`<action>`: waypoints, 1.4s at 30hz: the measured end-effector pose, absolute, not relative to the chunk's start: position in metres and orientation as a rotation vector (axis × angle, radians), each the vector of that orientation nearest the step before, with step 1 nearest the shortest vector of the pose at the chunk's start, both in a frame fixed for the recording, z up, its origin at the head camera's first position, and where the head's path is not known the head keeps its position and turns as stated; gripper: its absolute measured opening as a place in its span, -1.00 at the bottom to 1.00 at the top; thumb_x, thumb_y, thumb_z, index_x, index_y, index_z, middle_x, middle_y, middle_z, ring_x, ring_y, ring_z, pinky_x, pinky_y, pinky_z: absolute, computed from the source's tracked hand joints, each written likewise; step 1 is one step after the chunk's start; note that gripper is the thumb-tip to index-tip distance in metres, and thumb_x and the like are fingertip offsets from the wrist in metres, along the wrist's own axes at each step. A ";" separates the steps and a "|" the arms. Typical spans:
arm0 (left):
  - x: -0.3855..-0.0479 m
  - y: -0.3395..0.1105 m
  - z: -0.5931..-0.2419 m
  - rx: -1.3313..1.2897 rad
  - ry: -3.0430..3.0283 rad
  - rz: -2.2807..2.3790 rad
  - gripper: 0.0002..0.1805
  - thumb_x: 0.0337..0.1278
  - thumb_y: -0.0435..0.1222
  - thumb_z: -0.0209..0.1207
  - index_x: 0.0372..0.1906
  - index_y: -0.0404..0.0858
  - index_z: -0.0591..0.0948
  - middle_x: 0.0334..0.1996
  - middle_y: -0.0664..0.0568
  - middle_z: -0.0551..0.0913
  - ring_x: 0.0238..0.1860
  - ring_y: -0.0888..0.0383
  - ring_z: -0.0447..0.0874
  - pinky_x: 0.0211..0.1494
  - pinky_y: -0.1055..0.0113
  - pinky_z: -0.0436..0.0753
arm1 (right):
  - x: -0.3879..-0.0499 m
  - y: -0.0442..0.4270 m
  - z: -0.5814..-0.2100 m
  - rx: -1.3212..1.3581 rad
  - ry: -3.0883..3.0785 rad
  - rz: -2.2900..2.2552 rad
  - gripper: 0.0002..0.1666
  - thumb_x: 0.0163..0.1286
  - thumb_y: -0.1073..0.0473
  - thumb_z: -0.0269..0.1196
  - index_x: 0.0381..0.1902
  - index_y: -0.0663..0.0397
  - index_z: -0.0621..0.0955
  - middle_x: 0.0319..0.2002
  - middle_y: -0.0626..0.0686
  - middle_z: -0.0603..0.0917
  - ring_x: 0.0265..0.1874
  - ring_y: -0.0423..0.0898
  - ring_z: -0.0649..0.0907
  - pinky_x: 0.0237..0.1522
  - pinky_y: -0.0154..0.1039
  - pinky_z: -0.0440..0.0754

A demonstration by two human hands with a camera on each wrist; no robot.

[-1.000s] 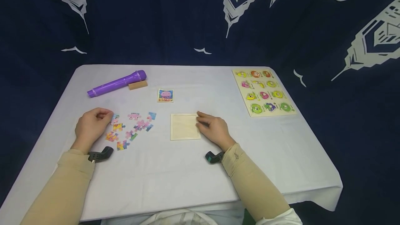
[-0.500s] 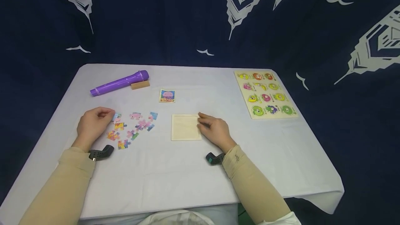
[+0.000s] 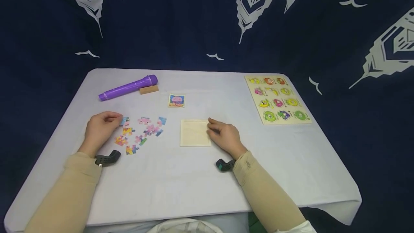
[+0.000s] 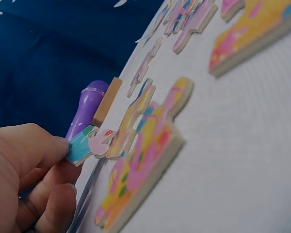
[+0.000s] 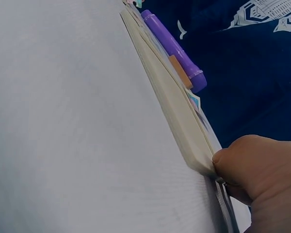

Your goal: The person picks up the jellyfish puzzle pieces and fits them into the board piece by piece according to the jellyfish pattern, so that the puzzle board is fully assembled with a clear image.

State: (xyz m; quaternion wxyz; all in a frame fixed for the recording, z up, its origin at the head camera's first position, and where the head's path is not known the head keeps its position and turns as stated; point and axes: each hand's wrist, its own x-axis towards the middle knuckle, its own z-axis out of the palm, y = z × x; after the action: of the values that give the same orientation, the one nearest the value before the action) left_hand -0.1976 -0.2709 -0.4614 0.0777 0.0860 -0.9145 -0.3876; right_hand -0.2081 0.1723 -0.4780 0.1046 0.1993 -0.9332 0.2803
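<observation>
My left hand pinches a blue-and-pink jigsaw piece between thumb and fingertips, at the left side of a scatter of loose pieces. Several other jigsaw pieces, such as a yellow-and-pink one and a pink one, lie flat and separate on the cloth. In the middle of the table lies a square, bare wooden puzzle tray. My right hand grips this tray's right edge; the thumb shows at its corner in the right wrist view, while the other fingers are mostly hidden there.
A small picture card with a pink figure lies beyond the tray. Back left are a purple microphone and a light wooden block. A fruit puzzle board lies at the back right of the white-covered table.
The whole head view has shifted slightly, so everything appears a little further right. Both hands keep their places at the jigsaw piece and the tray.
</observation>
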 end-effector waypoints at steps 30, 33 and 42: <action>-0.185 -0.220 -0.448 0.097 -2.510 -1.348 -0.63 0.34 -0.01 0.30 -0.09 -0.24 0.80 -0.31 0.00 0.79 -0.41 0.33 0.61 -0.39 0.55 0.54 | -0.207 0.167 -0.475 0.577 -2.749 0.826 -0.62 0.42 0.04 0.35 0.10 0.07 0.74 0.25 -0.04 0.67 0.21 -0.01 0.68 0.23 -0.01 0.62; -0.184 -0.219 -0.451 0.093 -2.508 -1.369 -0.64 0.34 -0.01 0.30 -0.10 -0.24 0.80 -0.32 -0.01 0.78 -0.43 0.32 0.61 -0.41 0.54 0.54 | -0.207 0.169 -0.477 0.575 -2.756 0.821 -0.63 0.43 0.03 0.35 0.10 0.06 0.75 0.25 -0.05 0.67 0.21 -0.02 0.68 0.23 -0.02 0.62; -0.186 -0.207 -0.456 0.027 -2.482 -1.410 -0.70 0.31 -0.09 0.34 -0.13 -0.25 0.81 -0.36 0.04 0.79 -0.44 0.36 0.64 -0.39 0.55 0.56 | -0.205 0.172 -0.480 0.599 -2.732 0.817 -0.64 0.42 0.05 0.36 0.08 0.08 0.75 0.23 -0.03 0.69 0.18 0.01 0.70 0.18 0.00 0.64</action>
State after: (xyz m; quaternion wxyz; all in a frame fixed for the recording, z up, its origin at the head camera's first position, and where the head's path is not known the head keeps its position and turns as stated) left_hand -0.1860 -0.2071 -0.4562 0.1430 0.0093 -0.8606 -0.4887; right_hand -0.2052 0.1716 -0.4798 0.1137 0.2043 -0.9315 0.2787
